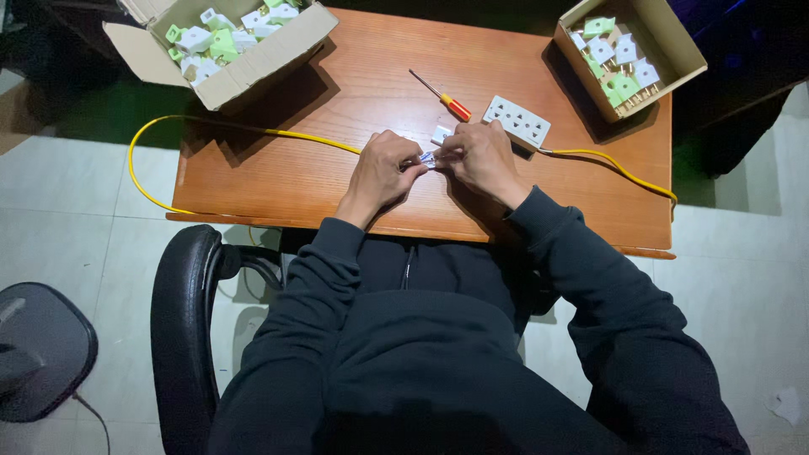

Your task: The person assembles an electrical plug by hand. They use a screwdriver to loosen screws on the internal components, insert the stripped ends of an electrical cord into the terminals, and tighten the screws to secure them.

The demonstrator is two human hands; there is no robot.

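My left hand (381, 171) and my right hand (482, 157) meet over the middle of the wooden table (278, 168), both pinching a small white and metal plug part (427, 158) between the fingertips. A yellow cable (253, 131) runs from the left into my left hand. Another stretch of yellow cable (607, 160) leaves the white multi-socket strip (517, 120) just beyond my right hand. A small white piece (442, 134) lies right behind my fingers.
A red-and-yellow-handled screwdriver (442, 96) lies behind the hands. An open cardboard box (223, 42) of white and green plugs sits at the back left, a second box (628, 50) at the back right. A black chair armrest (181, 312) is at my left.
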